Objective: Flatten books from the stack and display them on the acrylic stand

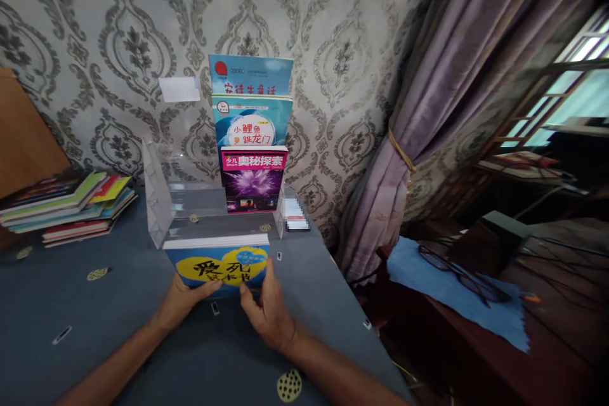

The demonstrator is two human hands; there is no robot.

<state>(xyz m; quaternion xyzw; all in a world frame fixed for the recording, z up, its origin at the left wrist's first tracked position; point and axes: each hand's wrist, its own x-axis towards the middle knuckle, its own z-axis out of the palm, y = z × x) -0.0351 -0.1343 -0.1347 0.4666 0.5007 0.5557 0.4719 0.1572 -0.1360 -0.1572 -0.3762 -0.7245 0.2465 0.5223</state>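
Between my two hands is a blue and yellow book (pixel 216 260), its cover facing me and its white page edges on top. My left hand (pixel 185 297) grips its lower left corner, thumb across the front. At the right edge, my right hand (pixel 266 304) holds it with the thumb on the cover and a finger up along the side. Just behind stands a clear tiered book rack (pixel 157 196). On its right side a purple and magenta book (pixel 254 184), a teal book (pixel 252 120) and a light-blue book (pixel 252 73) stand upright, one behind another.
A pile of books (pixel 71 203) lies at the left of the grey-blue table (pixel 95 323). A white card (pixel 179 89) shows above the rack's left. Right of the table are a purple curtain (pixel 380 203) and eyeglasses (pixel 461 276) on a blue cloth (pixel 413 279).
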